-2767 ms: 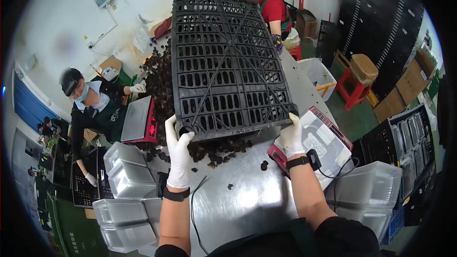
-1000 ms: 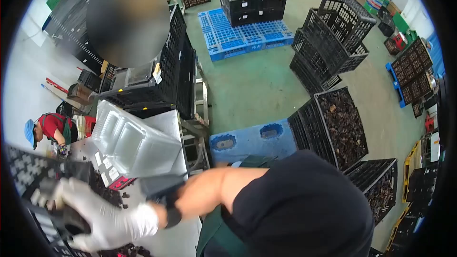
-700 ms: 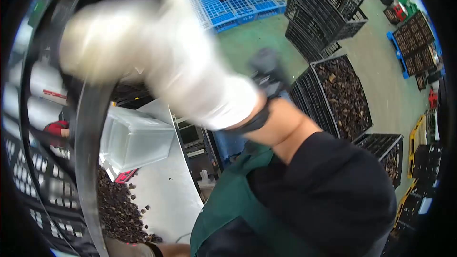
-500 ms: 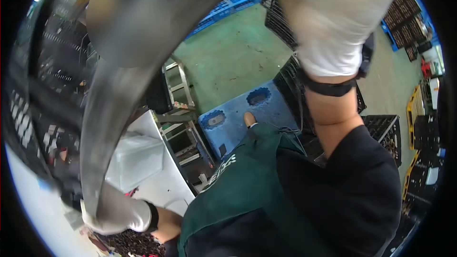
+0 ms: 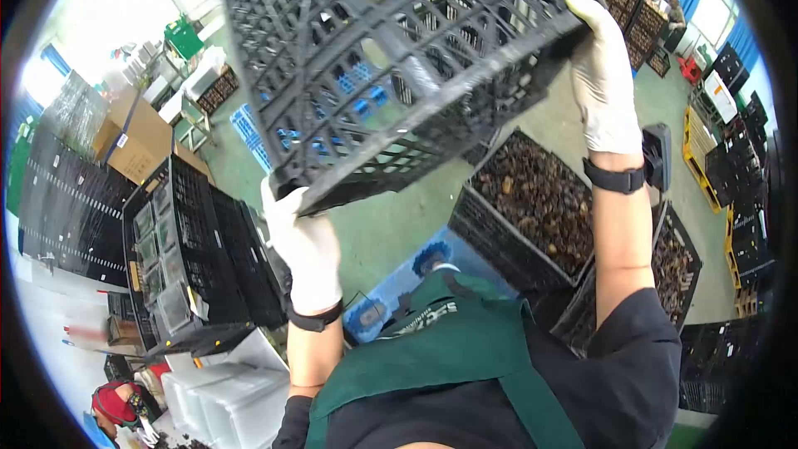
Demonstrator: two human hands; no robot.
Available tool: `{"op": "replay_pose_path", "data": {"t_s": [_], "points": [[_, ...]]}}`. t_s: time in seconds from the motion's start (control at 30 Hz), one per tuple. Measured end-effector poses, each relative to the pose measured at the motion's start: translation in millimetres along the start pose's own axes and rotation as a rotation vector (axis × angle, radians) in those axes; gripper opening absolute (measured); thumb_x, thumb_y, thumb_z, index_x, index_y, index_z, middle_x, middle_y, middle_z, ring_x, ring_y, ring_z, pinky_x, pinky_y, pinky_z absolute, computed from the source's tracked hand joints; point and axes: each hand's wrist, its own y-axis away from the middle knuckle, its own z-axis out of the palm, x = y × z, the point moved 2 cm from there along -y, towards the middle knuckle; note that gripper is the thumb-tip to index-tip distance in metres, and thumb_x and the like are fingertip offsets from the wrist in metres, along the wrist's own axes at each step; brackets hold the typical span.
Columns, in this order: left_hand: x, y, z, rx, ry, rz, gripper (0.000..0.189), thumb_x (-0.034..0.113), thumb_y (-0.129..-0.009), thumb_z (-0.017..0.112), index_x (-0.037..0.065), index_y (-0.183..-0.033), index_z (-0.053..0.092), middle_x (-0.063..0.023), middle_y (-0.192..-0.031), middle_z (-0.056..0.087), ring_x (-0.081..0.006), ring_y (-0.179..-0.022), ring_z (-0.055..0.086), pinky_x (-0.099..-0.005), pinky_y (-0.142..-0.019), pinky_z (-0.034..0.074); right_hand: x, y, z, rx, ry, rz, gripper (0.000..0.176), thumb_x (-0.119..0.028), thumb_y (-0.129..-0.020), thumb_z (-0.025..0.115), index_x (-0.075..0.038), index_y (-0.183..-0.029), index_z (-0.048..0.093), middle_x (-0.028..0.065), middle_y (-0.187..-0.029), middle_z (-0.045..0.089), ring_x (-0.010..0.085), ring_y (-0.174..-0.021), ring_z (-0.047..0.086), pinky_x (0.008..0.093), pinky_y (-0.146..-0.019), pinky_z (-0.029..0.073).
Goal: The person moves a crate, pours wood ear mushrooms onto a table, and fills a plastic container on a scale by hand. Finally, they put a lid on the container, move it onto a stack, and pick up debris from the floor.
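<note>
A black slatted plastic crate (image 5: 399, 108) is held up in front of me, tilted, its open lattice showing the floor behind. My left hand (image 5: 306, 249), in a white glove, grips its lower left corner. At the crate's right corner, my right hand (image 5: 603, 75), also white-gloved, is closed on the rim. Below and right of the raised crate stands a black crate filled with dark brown pieces (image 5: 536, 199). Another filled crate (image 5: 672, 262) is beside it, partly behind my right forearm.
Stacked black crates holding clear trays (image 5: 208, 249) stand at left, near a cardboard box (image 5: 137, 137). Clear containers (image 5: 229, 399) are at lower left, by a co-worker in red (image 5: 115, 403). A blue pallet (image 5: 391, 287) lies below me. Yellow pallets (image 5: 698, 158) line the right; another person (image 5: 675, 8) is far off.
The black crate, blurred and close before, is now clearly seen in front of me. Both hands have shifted onto its corners, and my view has tilted up and outward.
</note>
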Motion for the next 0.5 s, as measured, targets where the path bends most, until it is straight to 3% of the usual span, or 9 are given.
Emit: {"op": "replay_pose_path", "data": {"t_s": [0.03, 0.07, 0.1, 0.2, 0.37, 0.4, 0.47, 0.5], "points": [[-14, -10, 16, -0.056, 0.074, -0.045, 0.049, 0.003, -0.074, 0.054, 0.002, -0.123, 0.052, -0.0091, -0.111, 0.059, -0.0215, -0.103, 0.057, -0.0338, -0.095, 0.043, 2, -12, -10, 0.046, 0.016, -0.004, 0.023, -0.016, -0.086, 0.066, -0.004, -0.106, 0.069, 0.0033, -0.102, 0.068, 0.0131, -0.097, 0.061, 0.0276, -0.09, 0.045], [-33, -24, 25, -0.055, 0.092, -0.042, 0.044, 0.008, -0.079, 0.052, 0.002, -0.123, 0.054, -0.0105, -0.113, 0.06, -0.0233, -0.107, 0.057, -0.0356, -0.099, 0.042, 6, -28, -22, 0.075, 0.024, 0.011, 0.024, -0.016, -0.086, 0.066, -0.004, -0.106, 0.069, 0.0038, -0.103, 0.068, 0.0137, -0.097, 0.062, 0.028, -0.09, 0.045], [-45, -36, 47, -0.1, 0.103, -0.064, 0.048, 0.001, -0.074, 0.055, 0.003, -0.122, 0.053, -0.0069, -0.111, 0.059, -0.0203, -0.103, 0.056, -0.032, -0.093, 0.043, 8, -44, -31, 0.105, 0.032, 0.025, 0.025, -0.017, -0.086, 0.066, -0.004, -0.107, 0.068, 0.0044, -0.103, 0.068, 0.0144, -0.097, 0.062, 0.0283, -0.09, 0.046], [-110, -88, 88, -0.197, 0.158, -0.062, 0.043, 0.002, -0.075, 0.056, 0.003, -0.117, 0.053, -0.0061, -0.107, 0.058, -0.0177, -0.099, 0.053, -0.0296, -0.092, 0.041, 26, -100, -63, 0.143, 0.052, 0.035, 0.026, -0.018, -0.085, 0.067, -0.005, -0.107, 0.067, 0.0047, -0.101, 0.068, 0.0158, -0.095, 0.062, 0.0299, -0.089, 0.046], [-234, -181, 185, -0.166, 0.15, -0.041, 0.039, 0.003, -0.081, 0.054, 0.005, -0.12, 0.051, -0.0072, -0.103, 0.059, -0.019, -0.094, 0.057, -0.0327, -0.091, 0.044, 96, -256, -150, 0.084, 0.088, -0.059, 0.025, -0.023, -0.086, 0.066, -0.005, -0.104, 0.068, 0.0027, -0.096, 0.067, 0.0121, -0.088, 0.06, 0.0263, -0.082, 0.045], [-257, -201, 201, -0.211, -0.117, 0.197, 0.036, 0.004, -0.082, 0.054, 0.005, -0.118, 0.051, -0.0069, -0.103, 0.059, -0.0184, -0.093, 0.057, -0.0317, -0.09, 0.044, 108, -285, -161, 0.053, 0.107, -0.079, 0.027, -0.025, -0.086, 0.066, -0.005, -0.104, 0.068, 0.0026, -0.096, 0.067, 0.0117, -0.089, 0.06, 0.0261, -0.083, 0.045], [-292, -226, 236, -0.223, -0.105, 0.237, 0.03, 0.005, -0.085, 0.054, 0.006, -0.115, 0.052, -0.0061, -0.102, 0.058, -0.0178, -0.092, 0.056, -0.0298, -0.089, 0.044, 137, -336, -180, 0.012, 0.136, -0.091, 0.031, -0.028, -0.085, 0.067, -0.005, -0.105, 0.068, 0.003, -0.098, 0.066, 0.0118, -0.091, 0.059, 0.0261, -0.084, 0.044], [-310, -235, 258, -0.199, 0.173, 0.03, 0.028, 0.005, -0.086, 0.055, 0.006, -0.113, 0.052, -0.0056, -0.101, 0.057, -0.0178, -0.091, 0.055, -0.029, -0.088, 0.044, 152, -364, -192, 0.003, 0.149, -0.091, 0.033, -0.03, -0.085, 0.068, -0.005, -0.106, 0.068, 0.0034, -0.1, 0.066, 0.0122, -0.093, 0.058, 0.0263, -0.084, 0.044]]}}
